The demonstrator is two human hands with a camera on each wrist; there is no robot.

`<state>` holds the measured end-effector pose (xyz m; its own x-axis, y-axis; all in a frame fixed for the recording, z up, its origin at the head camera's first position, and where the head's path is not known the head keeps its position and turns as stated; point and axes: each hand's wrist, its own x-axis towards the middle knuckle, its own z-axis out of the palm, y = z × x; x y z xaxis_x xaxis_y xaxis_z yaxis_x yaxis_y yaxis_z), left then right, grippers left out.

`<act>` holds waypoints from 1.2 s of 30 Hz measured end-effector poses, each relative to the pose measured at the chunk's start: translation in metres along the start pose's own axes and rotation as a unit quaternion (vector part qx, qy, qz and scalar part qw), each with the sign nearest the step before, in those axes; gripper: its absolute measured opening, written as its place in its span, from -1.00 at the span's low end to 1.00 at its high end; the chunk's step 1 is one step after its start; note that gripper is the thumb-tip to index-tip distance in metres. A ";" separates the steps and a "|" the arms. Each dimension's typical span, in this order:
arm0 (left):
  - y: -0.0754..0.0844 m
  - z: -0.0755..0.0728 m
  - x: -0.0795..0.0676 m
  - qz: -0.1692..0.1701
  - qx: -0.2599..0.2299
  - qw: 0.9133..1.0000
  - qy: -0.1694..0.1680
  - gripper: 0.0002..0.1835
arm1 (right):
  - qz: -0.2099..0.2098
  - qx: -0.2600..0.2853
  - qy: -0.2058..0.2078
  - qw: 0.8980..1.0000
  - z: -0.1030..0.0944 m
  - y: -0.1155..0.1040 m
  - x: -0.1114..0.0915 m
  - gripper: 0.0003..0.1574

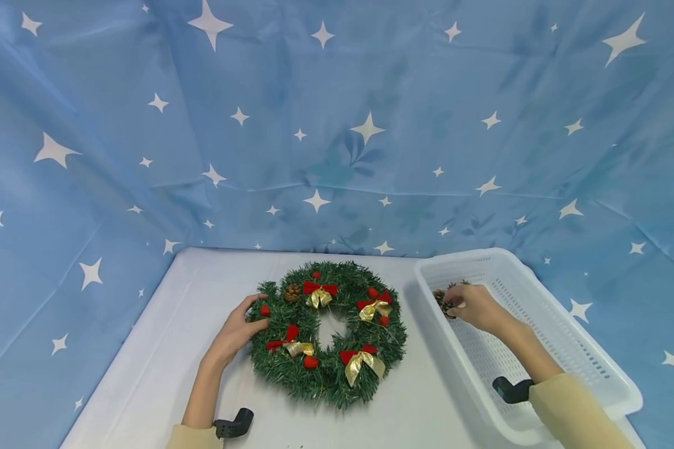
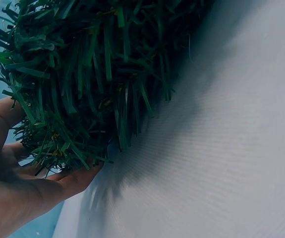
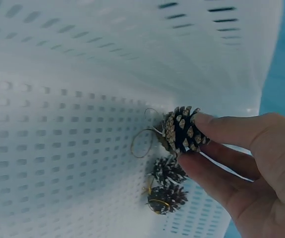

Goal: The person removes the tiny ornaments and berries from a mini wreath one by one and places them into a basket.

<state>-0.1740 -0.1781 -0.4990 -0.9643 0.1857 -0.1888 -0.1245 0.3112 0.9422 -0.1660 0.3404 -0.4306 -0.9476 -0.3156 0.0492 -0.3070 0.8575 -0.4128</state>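
A green Christmas wreath [image 1: 328, 377] lies flat, decorated with red-and-gold bows [image 1: 365, 365], red berries and one pine cone [image 1: 291, 292] at its upper left. My left hand [image 1: 234, 330] grips the wreath's left edge; in the left wrist view its fingers curl round the green tinsel needles, with some fingertips hidden. Over on the right, my right hand [image 1: 485, 310] reaches into a white plastic basket [image 1: 457, 352]. Between thumb and fingers it pinches a pine cone [image 3: 184, 130] with pale-tipped scales and a thin loop of string. Two more pine cones [image 3: 167, 197] lie below it in the basket.
A white-covered table [image 1: 202, 280] carries the wreath and the basket. Blue fabric with white stars [image 1: 337, 156] rises behind and at both sides. The basket's perforated walls surround the right hand. Each wrist wears a black camera mount [image 1: 234, 424].
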 end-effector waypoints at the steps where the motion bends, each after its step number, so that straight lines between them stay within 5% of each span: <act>1: 0.000 0.000 0.000 0.000 0.001 1.000 0.001 -0.31 | 0.001 -0.003 -0.008 1.000 0.002 -0.001 0.000 -0.79; 11: 0.003 0.001 -0.004 0.006 -0.003 1.000 0.002 -0.34 | -0.011 -0.007 -0.027 1.000 0.015 -0.001 0.005 -0.78; 36: 0.003 -0.001 -0.005 0.004 0.004 1.000 0.002 -0.34 | -0.058 -0.022 0.006 0.998 0.026 -0.004 0.012 -0.81</act>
<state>-0.1692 -0.1788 -0.4953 -0.9663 0.1845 -0.1792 -0.1141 0.3169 0.9416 -0.1738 0.3233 -0.4519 -0.9065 -0.4086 0.1061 -0.4178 0.8325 -0.3639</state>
